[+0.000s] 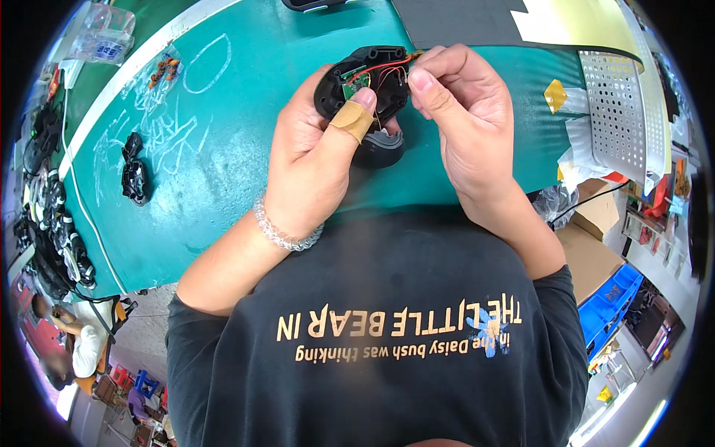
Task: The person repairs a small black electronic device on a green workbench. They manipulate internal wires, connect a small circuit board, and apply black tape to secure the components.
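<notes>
My left hand [316, 138] is closed round a black plastic housing [392, 97], its open inside facing up. The taped thumb presses on a small green circuit board [356, 85] in the housing. Thin red wires [383, 67] run from the board over the housing's rim toward my right hand [465, 100]. There the thumb and forefinger pinch the wires, whose ends are hidden by the fingers. Below the housing, close to my left palm, hangs a rounded black part [378, 149]; how it joins the housing cannot be made out.
The green table [223, 223] carries small black parts [135, 170] and a clear bag with orange pieces [162, 74] on the left. A perforated metal tray [614, 104] stands at the right, beside a dark mat [469, 26]. Black items [52, 223] crowd the far left; another person [86, 346] sits beyond.
</notes>
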Motion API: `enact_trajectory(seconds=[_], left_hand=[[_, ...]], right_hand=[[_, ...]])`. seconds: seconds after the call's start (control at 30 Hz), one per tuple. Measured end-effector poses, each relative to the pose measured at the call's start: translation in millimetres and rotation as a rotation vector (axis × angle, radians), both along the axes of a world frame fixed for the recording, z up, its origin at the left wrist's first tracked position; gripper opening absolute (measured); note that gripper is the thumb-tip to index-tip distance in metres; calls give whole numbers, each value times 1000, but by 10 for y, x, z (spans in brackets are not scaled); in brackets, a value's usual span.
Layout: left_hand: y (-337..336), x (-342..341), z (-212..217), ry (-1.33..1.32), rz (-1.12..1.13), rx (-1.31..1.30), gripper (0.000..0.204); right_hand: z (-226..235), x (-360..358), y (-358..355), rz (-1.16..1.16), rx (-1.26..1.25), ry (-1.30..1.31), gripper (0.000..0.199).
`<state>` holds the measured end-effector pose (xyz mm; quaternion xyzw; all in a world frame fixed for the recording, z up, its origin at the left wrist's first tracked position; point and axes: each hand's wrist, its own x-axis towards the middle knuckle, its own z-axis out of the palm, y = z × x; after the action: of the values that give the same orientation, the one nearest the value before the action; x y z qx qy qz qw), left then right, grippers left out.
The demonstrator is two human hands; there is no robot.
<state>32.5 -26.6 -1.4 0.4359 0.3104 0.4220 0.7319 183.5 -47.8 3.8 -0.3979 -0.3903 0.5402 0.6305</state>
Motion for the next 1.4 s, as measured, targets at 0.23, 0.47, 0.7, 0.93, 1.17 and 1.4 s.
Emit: enact_trajectory(seconds=[0.23, 0.47, 0.7, 0.93, 1.17, 1.4], left_hand=[[-6, -3, -16, -8, -21, 16, 23], [-10, -3, 49, 53, 5, 133, 25], [3, -65, 55, 170, -55, 331, 25], [-12, -89, 44, 151, -122, 354, 26], [-44, -35, 40, 106, -51, 305, 24], [-73, -9, -88, 82, 211, 454, 22]], right_hand=[[-12, -81, -2, -70, 12, 1, 9], [-23, -130, -41, -54, -29, -123, 11], [-39, -93, -70, 40, 106, -318, 20], [-30, -43, -97, 46, 183, -357, 16], [-34, -69, -71, -20, 168, -300, 11], [27, -125, 104, -285, 457, -805, 16]])
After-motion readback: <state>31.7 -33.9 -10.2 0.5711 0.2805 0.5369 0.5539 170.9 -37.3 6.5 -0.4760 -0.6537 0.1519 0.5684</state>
